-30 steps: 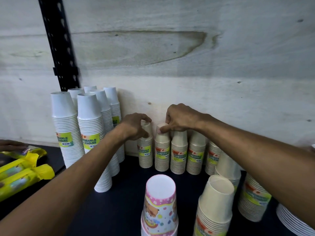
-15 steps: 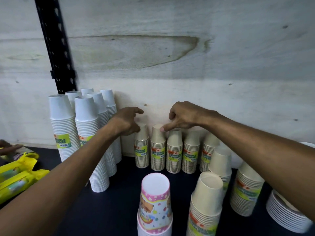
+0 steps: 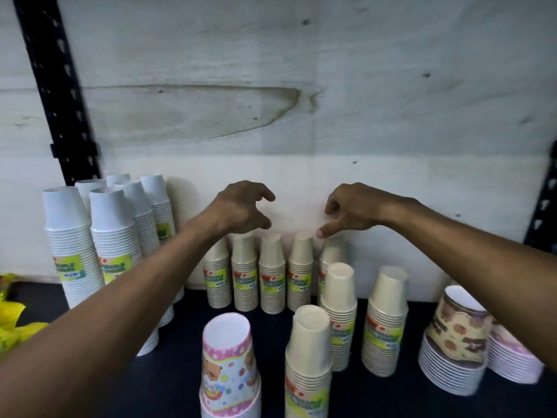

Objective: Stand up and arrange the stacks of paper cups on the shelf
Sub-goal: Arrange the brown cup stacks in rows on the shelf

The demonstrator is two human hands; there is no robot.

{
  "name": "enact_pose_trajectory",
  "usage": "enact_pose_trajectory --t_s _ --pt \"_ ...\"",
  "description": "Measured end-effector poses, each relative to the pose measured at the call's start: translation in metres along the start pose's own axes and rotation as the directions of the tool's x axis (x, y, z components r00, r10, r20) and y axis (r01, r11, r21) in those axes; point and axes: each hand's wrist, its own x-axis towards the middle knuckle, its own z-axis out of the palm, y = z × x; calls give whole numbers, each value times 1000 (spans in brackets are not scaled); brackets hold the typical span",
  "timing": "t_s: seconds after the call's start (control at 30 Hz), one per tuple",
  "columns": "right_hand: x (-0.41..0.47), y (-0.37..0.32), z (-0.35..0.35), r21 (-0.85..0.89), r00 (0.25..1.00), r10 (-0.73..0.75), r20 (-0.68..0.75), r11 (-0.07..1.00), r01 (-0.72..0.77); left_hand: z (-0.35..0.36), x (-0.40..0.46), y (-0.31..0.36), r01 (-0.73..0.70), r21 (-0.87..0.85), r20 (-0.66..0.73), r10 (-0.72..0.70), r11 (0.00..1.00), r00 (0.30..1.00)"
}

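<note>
Though the back row of small cup stacks (image 3: pixel 272 276) stands upright against the wall, both hands hover above, empty. The left hand (image 3: pixel 241 211) is loosely spread and the right hand (image 3: pixel 352 211) half-curled; the front stacks (image 3: pixel 337 315) look unsorted yet.

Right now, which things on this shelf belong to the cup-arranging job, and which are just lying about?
Part of the job:
- row of small beige cup stacks by the back wall, under both hands
- beige stacks in front
- tall white cup stacks
- patterned cup stack

Lying about:
- yellow packets
- stack of plates
</note>
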Motion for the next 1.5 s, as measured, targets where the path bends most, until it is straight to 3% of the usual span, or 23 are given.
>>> enact_pose_trajectory --t_s 0.27,0.5,0.93,1.17,1.33,1.5 --pt "-2 26 7 48 999 7 42 999 -9 29 26 31 -74 -26 179 77 997 981" --pt "-1 32 18 131 996 -68 65 990 59 50 39 33 -142 59 332 115 988 936" --pt "-6 33 19 269 999 -8 31 963 0 40 31 35 -133 -41 166 138 990 976" --pt "-35 27 -46 235 989 76 -129 971 -44 -14 19 39 -77 -180 5 79 981 997" --pt "-57 4 -95 326 965 97 -242 945 -13 -68 -5 42 -84 -219 -70 71 972 995" --pt "-60 -33 -113 418 962 68 -263 907 50 -105 -33 25 -49 -185 -124 26 981 992"
